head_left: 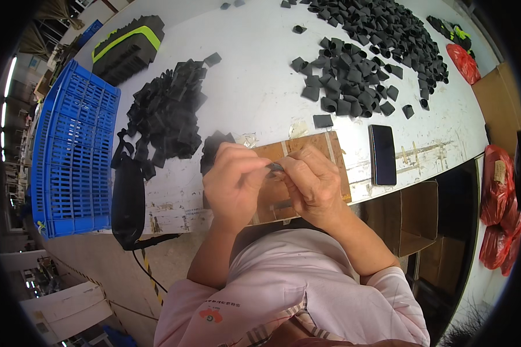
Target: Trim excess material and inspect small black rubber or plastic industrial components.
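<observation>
My left hand [233, 184] and my right hand [314, 184] meet over a brown wooden board [330, 147] at the near edge of the white table [260, 87]. Both pinch one small black piece [274, 168] between their fingertips. A small stack of black pieces [214, 147] lies just behind my left hand. To the left lies a heap of flat black strips [168, 113]. At the far right a wide pile of folded black loops [359, 63] covers the table.
A blue plastic crate [72, 156] stands at the left edge. A black tool with a cord [127, 202] lies beside it. A dark phone [382, 154] rests right of the board. Red bags [498, 202] and a cardboard box [422, 220] are at the right.
</observation>
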Demonstrator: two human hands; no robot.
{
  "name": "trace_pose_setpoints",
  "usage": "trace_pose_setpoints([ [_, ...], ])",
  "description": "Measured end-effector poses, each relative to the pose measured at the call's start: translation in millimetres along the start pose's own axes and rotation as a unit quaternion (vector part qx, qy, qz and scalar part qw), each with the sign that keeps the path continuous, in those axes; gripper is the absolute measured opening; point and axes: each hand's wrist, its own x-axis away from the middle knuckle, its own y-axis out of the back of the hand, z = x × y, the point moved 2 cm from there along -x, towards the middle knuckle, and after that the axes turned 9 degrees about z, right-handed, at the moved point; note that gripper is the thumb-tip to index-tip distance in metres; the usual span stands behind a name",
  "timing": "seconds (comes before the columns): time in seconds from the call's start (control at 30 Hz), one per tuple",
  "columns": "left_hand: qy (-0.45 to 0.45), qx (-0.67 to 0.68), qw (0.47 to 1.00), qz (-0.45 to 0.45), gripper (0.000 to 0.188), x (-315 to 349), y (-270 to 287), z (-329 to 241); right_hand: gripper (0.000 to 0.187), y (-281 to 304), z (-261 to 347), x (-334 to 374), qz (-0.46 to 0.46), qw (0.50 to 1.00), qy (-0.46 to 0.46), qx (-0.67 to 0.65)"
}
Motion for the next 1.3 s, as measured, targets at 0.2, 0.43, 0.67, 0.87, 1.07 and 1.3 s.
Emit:
trace_pose_setpoints([
  [0.2, 0.077, 0.077, 0.994, 0.027, 0.014, -7.5, 0.3, -12.0, 0.014, 3.2, -3.0, 2.4, 0.013, 0.981, -0.098, -0.169],
  [0.43, 0.264, 0.592, 0.750, -0.134, 0.010, 3.0, 3.2, -22.5, 0.012, 26.3, 18.6, 14.0, -0.078, 0.965, -0.169, -0.186],
  [0.67, 0.340, 0.566, 0.740, -0.129, 0.011, 27.9, -7.3, -25.4, 0.019, 15.7, 41.6, 14.7, -0.050, 0.990, -0.071, -0.115],
  [0.87, 0.336, 0.617, 0.705, -0.101, 0.012, 39.2, -13.1, -22.7, 0.017, -6.6, 30.8, 25.4, 0.012, 0.989, -0.082, -0.122],
  [1.07, 0.341, 0.570, 0.739, -0.111, 0.011, 70.2, -27.3, -4.6, 0.008, -11.0, 16.9, 46.2, 0.083, 0.957, -0.147, -0.234],
  [1.3, 0.348, 0.259, 0.898, -0.079, 0.010, 101.1, -36.2, 18.8, 0.016, -4.9, -2.1, 64.9, 0.095, 0.777, -0.443, -0.437],
])
